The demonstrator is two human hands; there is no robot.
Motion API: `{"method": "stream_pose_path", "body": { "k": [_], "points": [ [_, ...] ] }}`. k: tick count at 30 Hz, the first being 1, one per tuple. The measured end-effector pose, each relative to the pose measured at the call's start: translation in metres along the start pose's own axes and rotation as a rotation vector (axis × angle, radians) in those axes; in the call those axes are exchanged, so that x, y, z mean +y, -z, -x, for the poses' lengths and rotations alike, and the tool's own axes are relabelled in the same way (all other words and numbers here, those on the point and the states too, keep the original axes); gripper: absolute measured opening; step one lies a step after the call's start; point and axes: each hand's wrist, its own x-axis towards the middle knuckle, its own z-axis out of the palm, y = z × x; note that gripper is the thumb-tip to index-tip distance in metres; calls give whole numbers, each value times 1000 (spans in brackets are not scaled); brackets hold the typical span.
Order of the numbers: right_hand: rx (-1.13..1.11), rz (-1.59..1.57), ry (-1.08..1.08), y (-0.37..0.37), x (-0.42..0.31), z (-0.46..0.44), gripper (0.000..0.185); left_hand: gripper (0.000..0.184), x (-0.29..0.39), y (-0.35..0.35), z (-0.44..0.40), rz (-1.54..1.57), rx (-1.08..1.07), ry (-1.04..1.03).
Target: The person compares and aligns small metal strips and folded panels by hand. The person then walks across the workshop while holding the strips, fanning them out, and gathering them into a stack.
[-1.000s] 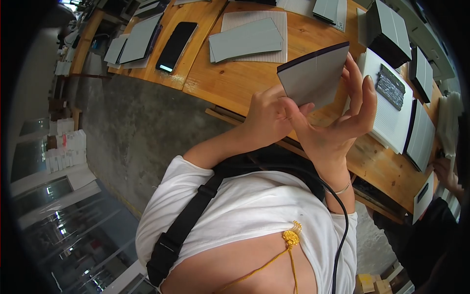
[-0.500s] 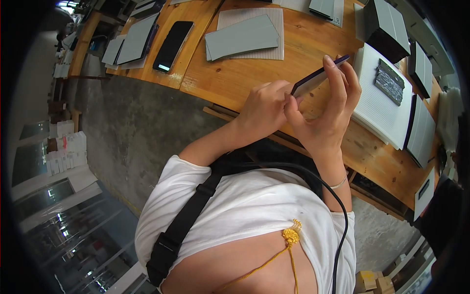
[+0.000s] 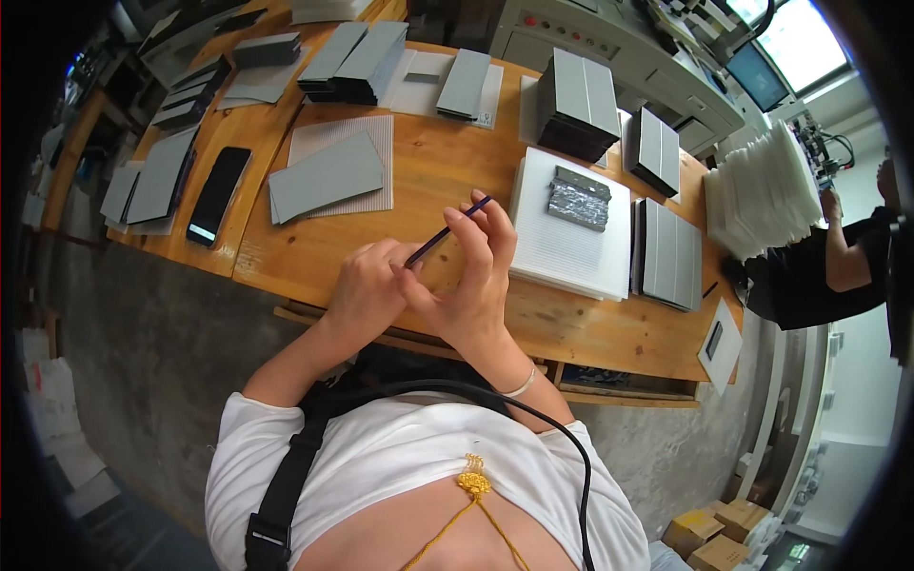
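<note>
A thin dark-edged rectangular panel [image 3: 446,232] is held tilted over the front of the wooden table, seen almost edge-on. My right hand [image 3: 476,285] pinches it, fingertips at its upper far end and thumb near its lower end. Curled at the lower near end, my left hand [image 3: 367,288] closes on that corner; some of its fingers are hidden. To the left, grey panels [image 3: 328,178] lie overlapped on a ribbed sheet [image 3: 379,133]. Right of my hands is a stack of white ribbed sheets [image 3: 571,257] with a crinkled dark-grey piece [image 3: 579,198] on top.
A phone [image 3: 219,195] lies on the left of the table [image 3: 438,157]. Stacks of grey panels [image 3: 581,90] stand along the back, with another stack [image 3: 671,252] at right. White foam-like sheets [image 3: 762,190] are piled by the right edge, where a person in black [image 3: 828,276] is.
My view has swung right, so the table and hands appear further left and a person shows at right. The panel, its pale face visible before, is now nearly edge-on; both hands keep hold.
</note>
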Motion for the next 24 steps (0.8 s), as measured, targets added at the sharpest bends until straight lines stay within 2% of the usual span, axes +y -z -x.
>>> {"method": "stream_pose_path", "body": {
  "k": [5, 7, 13, 19, 24],
  "points": [
    [46, -46, 45, 0, -1, -3, 75, 16, -4, 2, -3, 14, -1, -60],
    [30, -31, 25, -1, 1, -2, 75, 17, -3, 1, -2, -12, -53, 49],
    [18, 1, 12, -4, 2, -1, 76, 19, -3, 7, -7, 104, -118, 146],
    [22, -19, 1, -1, -2, 0, 75, 19, -4, 9, -6, 3, -127, 31],
    [15, -11, 22, -4, 1, 3, 75, 20, -5, 3, -2, -31, -99, 57]
  ]
}}
